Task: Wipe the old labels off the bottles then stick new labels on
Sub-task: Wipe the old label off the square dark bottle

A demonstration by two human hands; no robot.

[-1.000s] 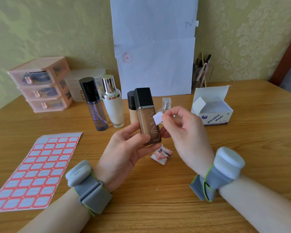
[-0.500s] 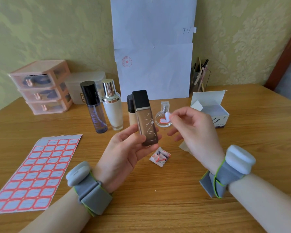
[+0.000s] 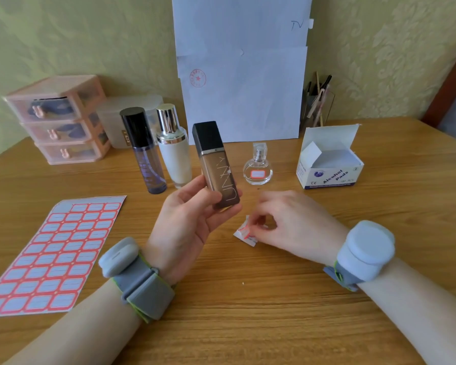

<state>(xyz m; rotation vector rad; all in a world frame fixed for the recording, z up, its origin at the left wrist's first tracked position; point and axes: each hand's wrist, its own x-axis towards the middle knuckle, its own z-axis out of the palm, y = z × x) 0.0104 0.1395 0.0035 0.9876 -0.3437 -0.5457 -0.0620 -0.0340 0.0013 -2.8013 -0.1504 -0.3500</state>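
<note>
My left hand (image 3: 187, 219) grips a brown foundation bottle (image 3: 219, 175) with a black cap, held tilted above the table's middle. My right hand (image 3: 295, 225) is down on the table just right of it, thumb and forefinger pinching a crumpled label scrap (image 3: 244, 234) with red edges. A sheet of red-bordered new labels (image 3: 53, 254) lies at the left. Behind stand a purple bottle (image 3: 145, 154), a white bottle (image 3: 174, 154) and a small round perfume bottle (image 3: 257, 169) that bears a red-bordered label.
An open box of alcohol pads (image 3: 329, 167) stands at the right. A pink drawer unit (image 3: 58, 119) and a translucent box (image 3: 113, 122) sit at the back left. White paper sheets (image 3: 242, 69) lean on the wall beside a pen holder (image 3: 317, 104).
My right hand, which held a small white piece up beside the bottle, has dropped to the table at the scrap. My left hand has kept hold of the bottle.
</note>
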